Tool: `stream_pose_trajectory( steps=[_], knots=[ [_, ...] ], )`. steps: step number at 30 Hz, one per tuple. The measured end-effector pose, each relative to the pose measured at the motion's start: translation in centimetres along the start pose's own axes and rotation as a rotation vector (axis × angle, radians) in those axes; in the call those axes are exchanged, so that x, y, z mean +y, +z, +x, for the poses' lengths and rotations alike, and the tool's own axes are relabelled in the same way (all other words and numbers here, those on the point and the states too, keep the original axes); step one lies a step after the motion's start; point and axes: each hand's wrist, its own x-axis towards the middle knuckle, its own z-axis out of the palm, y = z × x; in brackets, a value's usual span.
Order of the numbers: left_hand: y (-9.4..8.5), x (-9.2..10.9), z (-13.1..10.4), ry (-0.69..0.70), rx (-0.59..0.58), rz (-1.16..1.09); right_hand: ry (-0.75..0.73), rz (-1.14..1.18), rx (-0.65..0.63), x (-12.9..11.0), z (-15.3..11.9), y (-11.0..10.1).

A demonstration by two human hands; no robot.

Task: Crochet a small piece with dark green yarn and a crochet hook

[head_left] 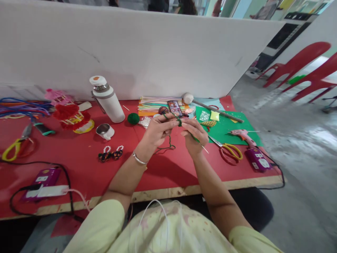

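Shirt [158, 228]: pale yellow.
Left hand [158, 130]: pinches green yarn [179, 123].
Right hand [195, 137]: pinches slim tool [203, 147].
Purple box [258, 160]: beside glue gun [243, 136]; print too small to read.

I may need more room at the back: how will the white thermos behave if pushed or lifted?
Tall and narrow, the white thermos would probably tip if pushed near its cap, and its round body might then roll. It looks rigid, so it should keep its shape when gripped. Its weight is uncertain: the cap hides any contents.
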Motion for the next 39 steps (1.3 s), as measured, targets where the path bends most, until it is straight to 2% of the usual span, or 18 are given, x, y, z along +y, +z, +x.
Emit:
stream_pose_trajectory(
  steps=[8, 19, 27, 39],
  knots=[
    [-0.8, 0.1, 0.0, -0.052, -0.110, 0.036, 0.032, 0.143, -0.158, -0.8, 1.6, -2.3],
    [-0.8, 0.1, 0.1, -0.004, -0.088, 0.137, -0.042, 0.077, -0.350, -0.9, 2.0, -4.7],
    [-0.7, 0.5, -0.1, -0.004, -0.069, 0.161, -0.068, 0.050, -0.378, -1.4, 1.8, -5.3],
    [-0.2, 0.7, -0.4, -0.059, -0.046, 0.214, -0.060, 0.066, -0.515, -2.7, 3.4, -6.3]
  ],
)
